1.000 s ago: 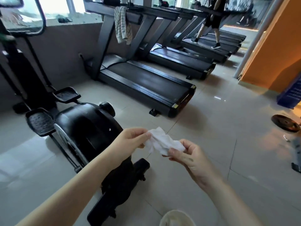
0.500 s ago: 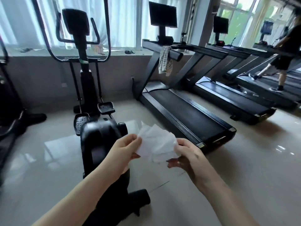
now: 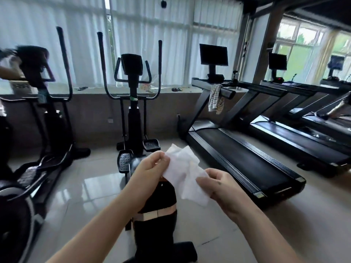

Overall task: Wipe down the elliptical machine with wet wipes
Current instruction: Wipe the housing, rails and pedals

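Head view: left hand (image 3: 150, 168), right hand (image 3: 218, 186) raised, fingers pinching wet wipe (image 3: 185, 171) above elliptical machine (image 3: 133, 118).

No text, brand, number or sign can be read anywhere; the black flat treadmill screen (image 3: 213, 54) is seen dark.

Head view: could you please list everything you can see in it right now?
wet wipe: one, white, mid-frame, between both hands
elliptical machine: one, black, straight ahead, partly behind the hands
second elliptical: one, black, far left
treadmills: at least three, black, right side
towel: one, pale striped, draped over nearest treadmill's rail
screens: three, dark, above treadmills
curtains: white, across windows
left hand: pinches wipe's upper left edge
right hand: grips wipe's lower right edge
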